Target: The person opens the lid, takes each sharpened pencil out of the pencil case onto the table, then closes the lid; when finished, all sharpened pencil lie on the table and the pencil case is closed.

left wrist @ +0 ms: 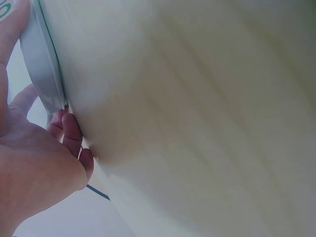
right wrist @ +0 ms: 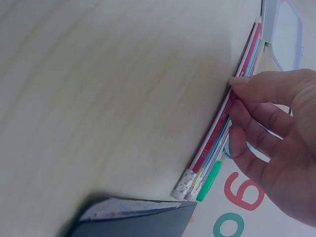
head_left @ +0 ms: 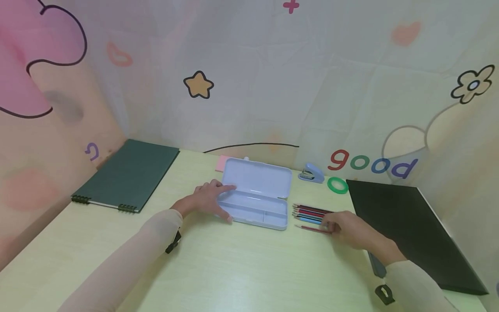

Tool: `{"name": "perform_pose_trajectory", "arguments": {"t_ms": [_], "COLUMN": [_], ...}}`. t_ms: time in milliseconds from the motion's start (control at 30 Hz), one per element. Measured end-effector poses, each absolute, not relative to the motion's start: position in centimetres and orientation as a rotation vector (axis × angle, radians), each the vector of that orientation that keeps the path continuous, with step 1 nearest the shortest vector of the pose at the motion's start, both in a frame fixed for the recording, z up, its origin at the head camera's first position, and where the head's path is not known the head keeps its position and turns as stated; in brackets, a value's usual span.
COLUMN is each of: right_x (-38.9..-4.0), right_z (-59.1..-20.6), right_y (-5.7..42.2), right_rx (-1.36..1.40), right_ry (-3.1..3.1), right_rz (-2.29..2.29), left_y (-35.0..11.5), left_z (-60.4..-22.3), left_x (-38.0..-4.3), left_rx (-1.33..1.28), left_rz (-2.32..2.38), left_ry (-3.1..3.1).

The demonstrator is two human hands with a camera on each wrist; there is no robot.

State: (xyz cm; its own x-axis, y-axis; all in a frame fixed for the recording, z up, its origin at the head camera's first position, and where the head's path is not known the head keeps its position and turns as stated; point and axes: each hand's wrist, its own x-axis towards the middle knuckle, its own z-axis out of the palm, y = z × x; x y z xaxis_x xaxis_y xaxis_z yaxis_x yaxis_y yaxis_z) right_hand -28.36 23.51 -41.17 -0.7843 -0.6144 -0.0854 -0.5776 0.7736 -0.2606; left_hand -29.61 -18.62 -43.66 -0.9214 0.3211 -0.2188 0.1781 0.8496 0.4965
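Note:
A pale blue pencil case [head_left: 253,208] lies open on the table, its lid [head_left: 257,177] tilted back and its compartments facing up. My left hand [head_left: 208,198] holds the case's left end, thumb along the front side and index finger near the hinge. In the left wrist view, the other fingers [left wrist: 72,131] are bent beside the case's end. To the right of the case lies a row of several pencils [head_left: 308,212], red, blue and dark. My right hand [head_left: 347,227] pinches a red pencil [right wrist: 215,136] in front of that row, close to its eraser end.
A blue stapler [head_left: 312,173] and a green tape roll [head_left: 337,185] stand behind the pencils. A black flat board [head_left: 409,234] lies at the right, a dark green ring-bound notebook [head_left: 128,173] at the left. Pink paper [head_left: 221,163] shows behind the case.

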Motion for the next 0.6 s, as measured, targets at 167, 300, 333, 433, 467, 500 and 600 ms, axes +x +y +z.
{"name": "perform_pose_trajectory", "arguments": {"t_ms": [167,300,333,433,467,500,600], "right_x": [-28.59,-28.80,-28.87,-29.05,-29.09,-29.13,-29.20], "right_z": [-41.35,-41.48,-41.51,-41.55,-41.55,-41.55,-41.51], "right_y": [23.37,23.32,23.30,23.23,23.19,23.16,23.06], "right_rx": [-0.936,-0.933,-0.936,-0.953,-0.956,-0.957,-0.956], "right_ry": [2.842,2.872,2.877,2.886,2.888,2.891,2.898], "right_rz": [-0.309,-0.289,-0.286,-0.282,-0.286,-0.288,-0.298], "left_y": [-18.50,-18.41,-18.39,-18.37,-18.37,-18.37,-18.37], "left_z": [-43.67,-43.62,-43.62,-43.61,-43.61,-43.60,-43.58], "left_x": [-29.60,-29.52,-29.52,-29.51,-29.50,-29.50,-29.48], "left_rx": [0.380,0.372,0.375,0.375,0.377,0.377,0.373], "left_rz": [0.684,0.686,0.683,0.683,0.680,0.679,0.676], "left_ry": [2.734,2.730,2.731,2.728,2.730,2.732,2.736]}}
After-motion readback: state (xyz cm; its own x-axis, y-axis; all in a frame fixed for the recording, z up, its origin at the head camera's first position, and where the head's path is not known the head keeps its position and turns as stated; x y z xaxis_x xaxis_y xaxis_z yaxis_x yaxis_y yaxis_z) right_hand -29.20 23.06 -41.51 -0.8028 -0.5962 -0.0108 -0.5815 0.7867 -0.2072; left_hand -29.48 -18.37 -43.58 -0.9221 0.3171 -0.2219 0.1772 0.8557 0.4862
